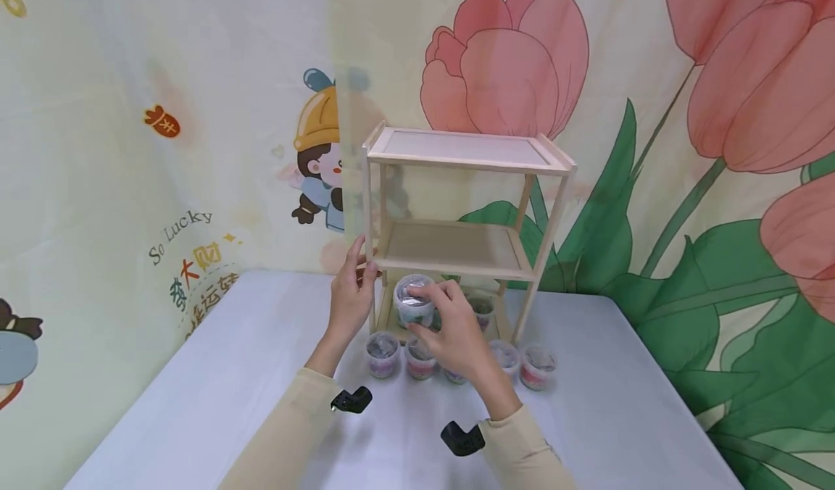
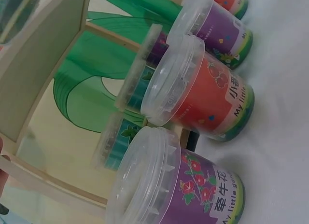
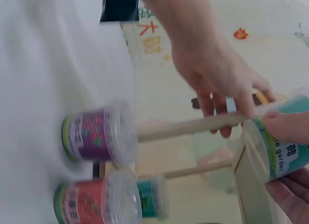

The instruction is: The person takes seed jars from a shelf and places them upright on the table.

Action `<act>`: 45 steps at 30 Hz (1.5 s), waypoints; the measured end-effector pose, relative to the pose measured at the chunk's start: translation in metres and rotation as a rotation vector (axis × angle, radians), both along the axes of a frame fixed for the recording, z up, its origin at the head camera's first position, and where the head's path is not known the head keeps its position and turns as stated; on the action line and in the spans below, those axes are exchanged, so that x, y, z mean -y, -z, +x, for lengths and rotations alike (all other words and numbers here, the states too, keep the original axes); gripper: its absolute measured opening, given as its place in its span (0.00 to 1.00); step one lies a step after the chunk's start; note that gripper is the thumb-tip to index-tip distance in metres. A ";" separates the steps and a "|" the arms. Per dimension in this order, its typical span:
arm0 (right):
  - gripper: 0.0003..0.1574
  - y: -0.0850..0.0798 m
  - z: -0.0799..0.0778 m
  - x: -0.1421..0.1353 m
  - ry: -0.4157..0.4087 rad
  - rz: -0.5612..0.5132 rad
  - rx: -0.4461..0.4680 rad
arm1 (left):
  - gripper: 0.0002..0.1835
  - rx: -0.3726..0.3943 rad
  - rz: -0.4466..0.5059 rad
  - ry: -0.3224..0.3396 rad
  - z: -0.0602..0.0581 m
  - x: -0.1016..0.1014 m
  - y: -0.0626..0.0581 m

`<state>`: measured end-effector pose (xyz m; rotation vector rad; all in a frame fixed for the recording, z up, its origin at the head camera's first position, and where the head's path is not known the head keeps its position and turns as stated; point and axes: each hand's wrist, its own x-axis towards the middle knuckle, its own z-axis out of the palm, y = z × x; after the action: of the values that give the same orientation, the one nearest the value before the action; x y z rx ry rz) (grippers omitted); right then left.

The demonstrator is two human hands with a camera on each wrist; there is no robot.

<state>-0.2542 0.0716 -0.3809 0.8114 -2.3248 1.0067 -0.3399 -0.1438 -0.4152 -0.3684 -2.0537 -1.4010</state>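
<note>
My left hand [image 1: 349,294] grips the left post of a small three-tier wooden shelf [image 1: 457,249], just below its middle board. In the right wrist view, the left hand's fingers [image 3: 221,108] bend at that post. A lidded plastic tub with a teal label [image 3: 289,149] is held between the thumb and fingers of my right hand [image 1: 459,330]. This tub [image 1: 414,305] is raised and tilted in front of the lower shelf opening. Other tubs, partly hidden by the right hand, stand on the bottom board, including a dark-topped one [image 1: 481,309] at right.
A row of several lidded tubs stands on the white tabletop [image 1: 228,403] before the shelf, among them a purple tub [image 2: 198,185] and a red tub [image 2: 212,101]. Teal tubs [image 2: 120,144] sit behind them. A printed cloth [image 1: 228,113] hangs behind the table.
</note>
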 end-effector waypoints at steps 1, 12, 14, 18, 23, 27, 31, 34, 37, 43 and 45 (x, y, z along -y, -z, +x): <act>0.36 0.000 0.003 0.002 -0.019 -0.003 -0.004 | 0.31 0.000 0.000 -0.005 0.000 -0.001 -0.001; 0.35 0.033 0.023 0.014 -0.025 -0.019 0.096 | 0.31 0.010 0.003 -0.010 0.000 -0.002 0.000; 0.35 0.037 0.025 0.015 -0.013 -0.017 0.117 | 0.30 0.002 0.004 -0.006 -0.001 -0.003 -0.001; 0.34 0.047 0.028 0.015 0.023 -0.017 0.155 | 0.30 -0.007 0.005 0.001 -0.001 -0.004 -0.002; 0.36 0.064 0.031 0.015 0.056 -0.045 0.196 | 0.31 -0.003 0.011 0.005 -0.001 -0.004 -0.002; 0.37 0.075 0.033 0.015 0.067 -0.055 0.212 | 0.31 -0.010 0.014 0.007 -0.001 -0.004 -0.001; 0.37 0.084 0.033 0.016 0.076 -0.059 0.217 | 0.30 -0.023 0.010 0.011 -0.001 -0.003 -0.001; 0.38 0.089 0.033 0.017 0.076 -0.069 0.219 | 0.30 -0.035 0.008 0.013 -0.002 -0.003 0.000; 0.37 0.094 0.034 0.018 0.072 -0.078 0.217 | 0.30 -0.043 0.009 0.012 -0.003 -0.003 0.000; 0.36 0.102 0.037 0.020 0.077 -0.075 0.212 | 0.30 -0.042 0.009 0.011 -0.003 -0.003 0.000; 0.36 0.105 0.038 0.021 0.073 -0.078 0.218 | 0.30 -0.036 0.009 0.015 -0.002 -0.003 0.000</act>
<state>-0.2163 0.0510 -0.4858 0.6074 -2.4591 1.1974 -0.3423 -0.1409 -0.4148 -0.4029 -2.0189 -1.4025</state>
